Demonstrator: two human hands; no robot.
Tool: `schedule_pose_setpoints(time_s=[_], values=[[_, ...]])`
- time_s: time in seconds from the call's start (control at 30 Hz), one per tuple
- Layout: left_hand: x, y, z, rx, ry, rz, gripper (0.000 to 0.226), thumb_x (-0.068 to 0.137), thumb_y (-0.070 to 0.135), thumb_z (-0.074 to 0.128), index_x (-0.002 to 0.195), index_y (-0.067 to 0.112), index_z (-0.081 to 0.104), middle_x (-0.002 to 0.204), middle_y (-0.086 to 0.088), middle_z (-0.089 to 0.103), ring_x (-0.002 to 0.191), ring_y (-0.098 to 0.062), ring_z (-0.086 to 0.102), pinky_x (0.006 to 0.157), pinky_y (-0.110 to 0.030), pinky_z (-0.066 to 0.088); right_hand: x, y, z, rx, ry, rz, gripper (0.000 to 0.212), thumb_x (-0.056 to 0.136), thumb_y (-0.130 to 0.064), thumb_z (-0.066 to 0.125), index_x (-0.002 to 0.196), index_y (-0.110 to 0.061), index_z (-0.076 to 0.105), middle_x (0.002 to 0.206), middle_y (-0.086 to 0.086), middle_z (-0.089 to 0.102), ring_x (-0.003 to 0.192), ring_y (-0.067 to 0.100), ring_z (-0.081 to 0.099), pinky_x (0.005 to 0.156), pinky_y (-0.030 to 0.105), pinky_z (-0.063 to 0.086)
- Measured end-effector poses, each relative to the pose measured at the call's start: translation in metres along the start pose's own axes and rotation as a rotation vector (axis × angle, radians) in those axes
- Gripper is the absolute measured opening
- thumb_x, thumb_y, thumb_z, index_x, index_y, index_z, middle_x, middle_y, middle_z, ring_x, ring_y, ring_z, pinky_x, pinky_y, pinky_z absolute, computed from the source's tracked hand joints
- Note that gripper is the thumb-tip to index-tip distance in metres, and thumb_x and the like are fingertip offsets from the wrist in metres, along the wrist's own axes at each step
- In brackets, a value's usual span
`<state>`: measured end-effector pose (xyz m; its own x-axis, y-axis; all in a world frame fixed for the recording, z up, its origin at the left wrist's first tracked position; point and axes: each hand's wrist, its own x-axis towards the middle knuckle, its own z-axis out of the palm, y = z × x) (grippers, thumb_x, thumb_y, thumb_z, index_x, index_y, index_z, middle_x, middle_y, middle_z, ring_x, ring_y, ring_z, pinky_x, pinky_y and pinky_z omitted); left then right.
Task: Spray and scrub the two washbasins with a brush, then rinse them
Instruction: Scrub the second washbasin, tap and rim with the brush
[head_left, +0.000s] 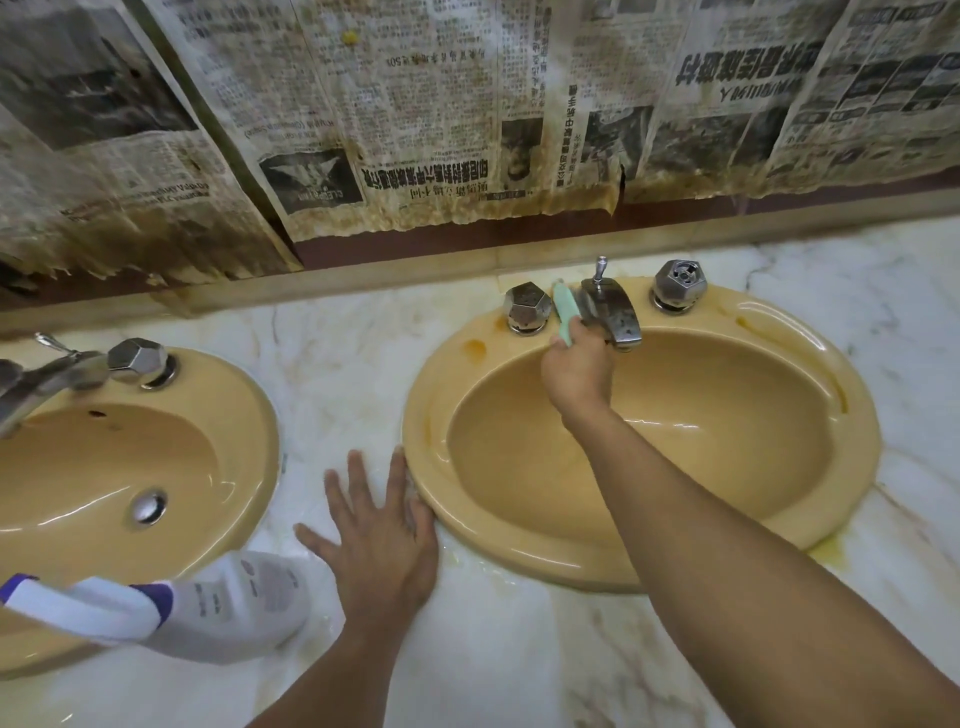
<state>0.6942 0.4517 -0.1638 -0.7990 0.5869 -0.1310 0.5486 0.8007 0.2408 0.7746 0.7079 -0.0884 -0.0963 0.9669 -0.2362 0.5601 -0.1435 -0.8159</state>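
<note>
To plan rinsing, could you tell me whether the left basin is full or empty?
Empty: the left basin shows its bare bottom and metal drain, with no standing water.

Upside-down Chinese print on the wall newspapers (415, 130), spray bottle (244, 597) label illegible

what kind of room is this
Most likely a bathroom or washroom: a left washbasin and a right washbasin sit in one marble counter, with a chrome faucet, and the right hand holds a green brush beside it.
</note>
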Motion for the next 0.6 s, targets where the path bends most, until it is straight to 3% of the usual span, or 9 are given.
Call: schedule_pose_setpoints(time_s=[0.17, 0.23, 0.27, 0.33, 0.4, 0.47, 0.6], values=[[0.002, 0.0, -0.001, -0.002, -0.009, 0.006, 0.059, 0.102, 0.056, 0.009, 0.16, 0.051, 0.001, 0.172, 0.006, -0.007, 0.156, -0.02, -0.021, 0.116, -0.075, -0.006, 0.023, -0.012, 0.014, 0.18, 0.035, 0.125, 0.04, 0.1, -0.022, 0.052, 0.139, -0.015, 0.06, 0.116, 0.009, 0.064, 0.1, 0.033, 0.064, 0.085, 0.045, 0.058], [0.002, -0.001, -0.001, 0.015, -0.015, 0.008, 0.059, 0.101, 0.056, 0.008, 0.16, 0.051, 0.001, 0.172, 0.005, -0.007, 0.156, -0.022, -0.021, 0.116, -0.075, -0.005, 0.011, 0.005, 0.012, 0.283, 0.053, 0.211, 0.043, 0.099, -0.024, 0.055, 0.142, -0.022, 0.058, 0.112, 0.003, 0.064, 0.088, 0.028, 0.065, 0.067, 0.041, 0.06], [0.002, -0.001, -0.001, 0.018, -0.012, 0.008, 0.059, 0.102, 0.055, 0.009, 0.16, 0.051, 0.001, 0.172, 0.004, -0.007, 0.157, -0.022, -0.02, 0.116, -0.076, -0.005, 0.004, 0.016, 0.012, 0.321, 0.055, 0.249, 0.044, 0.099, -0.026, 0.056, 0.142, -0.027, 0.058, 0.111, 0.004, 0.064, 0.081, 0.025, 0.062, 0.054, 0.035, 0.054], [0.003, -0.002, 0.0, 0.007, 0.001, 0.008, 0.059, 0.102, 0.054, 0.012, 0.16, 0.05, 0.005, 0.172, 0.004, -0.003, 0.157, -0.024, -0.017, 0.116, -0.077, -0.002, -0.006, 0.03, 0.012, 0.372, 0.061, 0.282, 0.043, 0.098, -0.028, 0.057, 0.141, -0.032, 0.058, 0.107, 0.006, 0.064, 0.072, 0.023, 0.056, 0.043, 0.025, 0.042], [0.003, -0.001, 0.001, 0.005, 0.007, 0.011, 0.059, 0.102, 0.054, 0.013, 0.161, 0.049, 0.007, 0.173, 0.003, -0.001, 0.158, -0.024, -0.015, 0.115, -0.077, 0.0, 0.001, 0.024, 0.016, 0.372, 0.09, 0.263, 0.044, 0.097, -0.028, 0.056, 0.141, -0.031, 0.058, 0.111, 0.008, 0.065, 0.075, 0.026, 0.059, 0.045, 0.028, 0.047], [0.003, -0.001, 0.001, 0.005, 0.003, 0.009, 0.06, 0.102, 0.054, 0.012, 0.161, 0.048, 0.008, 0.173, 0.003, -0.002, 0.158, -0.024, -0.016, 0.116, -0.077, -0.001, 0.015, 0.004, 0.019, 0.315, 0.088, 0.232, 0.043, 0.098, -0.027, 0.054, 0.141, -0.026, 0.059, 0.115, 0.006, 0.064, 0.086, 0.03, 0.065, 0.06, 0.04, 0.059], [0.004, -0.002, 0.002, -0.009, 0.026, 0.013, 0.057, 0.103, 0.053, 0.015, 0.16, 0.049, 0.011, 0.173, 0.001, 0.003, 0.158, -0.026, -0.011, 0.115, -0.078, 0.0, 0.033, -0.026, 0.02, 0.268, 0.057, 0.208, 0.039, 0.102, -0.022, 0.051, 0.139, -0.016, 0.06, 0.11, 0.005, 0.061, 0.087, 0.031, 0.067, 0.067, 0.044, 0.062]])
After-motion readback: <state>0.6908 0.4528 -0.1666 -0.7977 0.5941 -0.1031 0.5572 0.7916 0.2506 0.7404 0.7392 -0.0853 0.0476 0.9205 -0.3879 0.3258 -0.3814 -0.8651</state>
